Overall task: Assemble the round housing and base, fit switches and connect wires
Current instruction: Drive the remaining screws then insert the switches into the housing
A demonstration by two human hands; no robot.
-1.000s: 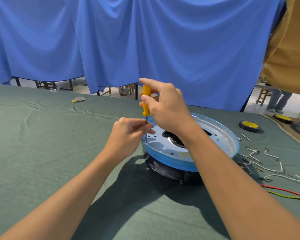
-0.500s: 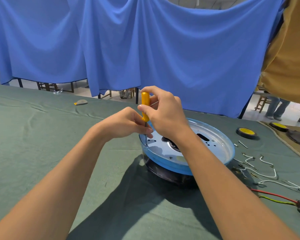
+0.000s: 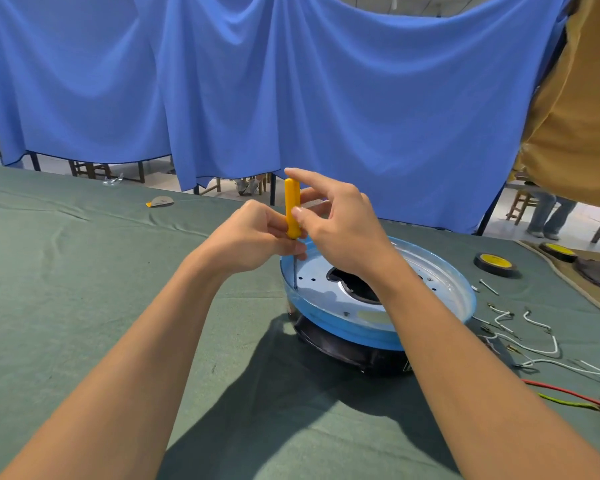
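— Housing (image 3: 440, 289), where does it sit on the table (image 3: 66, 289)?

— Near the middle, a little toward the right edge. It is a round shallow dish of shiny metal with a blue rim, with small holes in its flat floor and a dark opening in the centre. It lies on top of the black round base (image 3: 343, 348), which shows only under its near side.

— And the hands?

— The left hand (image 3: 257, 237) is closed around the lower end of the screwdriver (image 3: 292, 207), just where the yellow plastic handle meets the thin steel shaft. The right hand (image 3: 340, 226) pinches the handle higher up with thumb and fingers; its index finger is stretched over the top. The tool stands upright, and its tip touches the floor of the dish at the left inner side.

— What else is on the cloth?

— The cloth is green, soft, with some wrinkles. Toward the right edge lie thin white wires (image 3: 534, 344) in curved pieces, a red wire (image 3: 555, 389) beside a yellow-green wire (image 3: 565, 402), small screws (image 3: 488, 286), and a black tape roll (image 3: 495, 264) with a yellow centre. A blue curtain (image 3: 291, 81) hangs behind the far edge.
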